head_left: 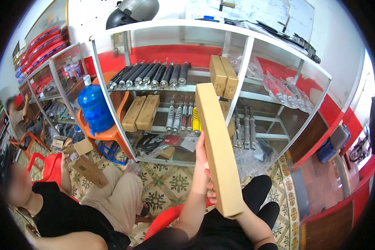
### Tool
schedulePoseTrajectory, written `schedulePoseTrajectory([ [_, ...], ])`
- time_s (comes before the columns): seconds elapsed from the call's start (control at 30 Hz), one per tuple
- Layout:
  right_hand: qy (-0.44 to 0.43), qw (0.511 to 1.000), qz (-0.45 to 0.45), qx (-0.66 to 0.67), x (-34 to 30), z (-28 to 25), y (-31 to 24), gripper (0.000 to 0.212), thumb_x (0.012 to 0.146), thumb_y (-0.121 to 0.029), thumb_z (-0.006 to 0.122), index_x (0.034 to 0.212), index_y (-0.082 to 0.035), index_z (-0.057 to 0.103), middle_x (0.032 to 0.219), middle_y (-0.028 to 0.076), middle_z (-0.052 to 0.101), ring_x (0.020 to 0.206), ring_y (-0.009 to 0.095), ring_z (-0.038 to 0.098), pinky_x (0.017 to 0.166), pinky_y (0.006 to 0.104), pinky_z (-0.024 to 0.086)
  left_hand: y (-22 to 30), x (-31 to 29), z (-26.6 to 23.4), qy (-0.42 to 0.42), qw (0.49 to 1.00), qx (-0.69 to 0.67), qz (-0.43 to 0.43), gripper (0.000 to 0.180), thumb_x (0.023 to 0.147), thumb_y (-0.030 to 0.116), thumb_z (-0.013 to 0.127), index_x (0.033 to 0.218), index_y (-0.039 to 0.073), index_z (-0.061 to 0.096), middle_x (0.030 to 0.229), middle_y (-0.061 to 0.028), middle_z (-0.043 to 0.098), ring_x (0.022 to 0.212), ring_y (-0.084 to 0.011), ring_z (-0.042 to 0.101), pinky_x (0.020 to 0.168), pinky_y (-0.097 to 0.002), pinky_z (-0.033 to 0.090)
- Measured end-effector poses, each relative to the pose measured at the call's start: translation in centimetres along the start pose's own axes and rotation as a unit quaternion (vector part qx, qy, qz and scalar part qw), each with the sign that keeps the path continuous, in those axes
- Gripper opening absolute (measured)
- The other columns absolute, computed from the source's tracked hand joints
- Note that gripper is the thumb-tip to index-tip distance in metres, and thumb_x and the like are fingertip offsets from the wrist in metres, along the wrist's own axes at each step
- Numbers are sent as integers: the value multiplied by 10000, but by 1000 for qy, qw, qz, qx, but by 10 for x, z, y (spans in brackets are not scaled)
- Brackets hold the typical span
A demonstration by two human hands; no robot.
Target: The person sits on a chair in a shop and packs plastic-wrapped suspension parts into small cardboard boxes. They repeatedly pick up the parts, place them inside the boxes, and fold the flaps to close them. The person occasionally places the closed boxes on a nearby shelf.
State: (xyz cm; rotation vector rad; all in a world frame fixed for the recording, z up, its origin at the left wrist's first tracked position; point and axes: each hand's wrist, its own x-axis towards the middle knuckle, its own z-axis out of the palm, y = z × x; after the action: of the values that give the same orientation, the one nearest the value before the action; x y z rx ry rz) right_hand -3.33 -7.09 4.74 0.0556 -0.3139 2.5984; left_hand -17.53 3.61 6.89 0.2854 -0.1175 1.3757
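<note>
Nearest the camera, at the lower middle of the frame, both forearms rise from the bottom edge to a long cardboard box (218, 148). The left hand (201, 166) is wrapped around the box's left side, thumb up along its edge. The right hand (213, 195) is mostly hidden behind the box; only its fingertips show at the left edge, curled onto the cardboard, so it too grips the box.

The box stands near upright in the centre of the frame. Its long axis runs from the lower end near the lap, at lower centre, up and slightly leftward to the top end, which points toward the shelf (246, 66) in the upper middle. It is a slim, plain tan carton with a rectangular section, its broad face unmarked and both ends shut.

Behind it the white-framed glass shelf holds rows of black shock absorbers (152, 74) at upper centre, silver and yellow ones lower down, and more tan cartons (223, 76) just right of the held box's top.

At lower left a second person (71, 208) sits on a red chair (50, 166), holding a shorter opened carton (87, 168). A blue water bottle (94, 107) stands on an orange chair at centre left. The floor (171, 183) is patterned tile.
</note>
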Motion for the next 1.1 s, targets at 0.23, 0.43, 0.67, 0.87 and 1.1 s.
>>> schedulePoseTrajectory([
  [0.23,85,992,-89,2,73,43,-55,539,935,-448,444,1327,-77,437,1023,121,603,827,259,612,728,382,510,38,104,-5,29,996,-66,-46,580,865,575,463,1024,25,562,846,-134,580,692,-237,577,593,-332,506],
  [0.43,23,995,-76,62,122,40,-86,588,867,-394,521,1271,29,461,1086,140,598,926,246,606,764,352,500,77,170,-40,-73,994,67,-52,527,870,536,503,1023,43,608,862,-102,636,741,-229,626,680,-344,535],
  [0.67,-2,988,-95,118,144,33,-89,732,775,-345,642,1329,45,367,1059,118,544,937,205,580,796,311,490,78,149,-23,16,991,123,-53,495,867,515,546,1089,79,616,944,-70,672,780,-228,647,745,-372,526],
  [0.87,78,978,-189,48,176,15,-98,562,801,-463,542,1161,-31,553,994,111,626,874,229,607,742,340,527,88,117,-58,190,960,199,-54,788,645,536,751,1232,75,497,1240,-89,502,1086,-171,516,770,-317,489],
  [1.1,38,989,-140,-35,182,21,-116,543,848,-363,580,1276,-43,487,1232,146,531,1042,278,579,902,370,495,62,103,-48,129,987,81,47,691,733,470,705,1259,72,502,1301,-81,460,1144,-149,479,809,-294,484],
])
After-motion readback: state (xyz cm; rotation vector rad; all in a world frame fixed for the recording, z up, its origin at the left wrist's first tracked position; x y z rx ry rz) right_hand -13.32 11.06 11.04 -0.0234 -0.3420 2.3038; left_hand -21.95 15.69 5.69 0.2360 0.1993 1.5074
